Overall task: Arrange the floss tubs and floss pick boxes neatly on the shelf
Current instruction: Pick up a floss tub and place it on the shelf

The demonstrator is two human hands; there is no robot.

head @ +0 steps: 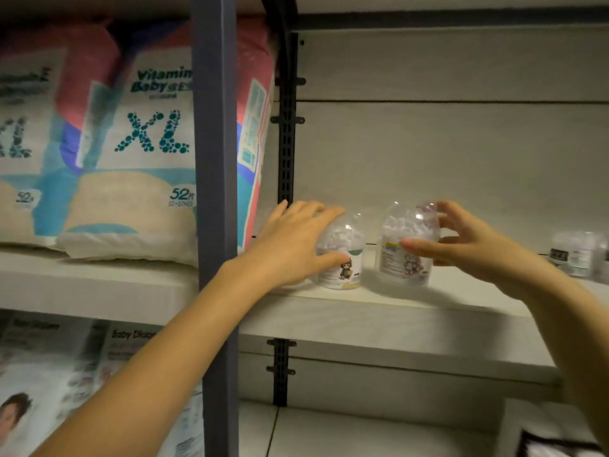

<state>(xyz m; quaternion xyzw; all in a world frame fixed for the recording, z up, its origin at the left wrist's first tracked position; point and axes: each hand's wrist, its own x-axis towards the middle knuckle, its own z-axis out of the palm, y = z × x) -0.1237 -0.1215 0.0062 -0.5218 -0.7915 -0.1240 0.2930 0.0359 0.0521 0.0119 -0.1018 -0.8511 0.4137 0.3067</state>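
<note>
While both domed tubs stand upright side by side on the shelf, the left tub is gripped by the left hand and the right tub by the right hand.
</note>
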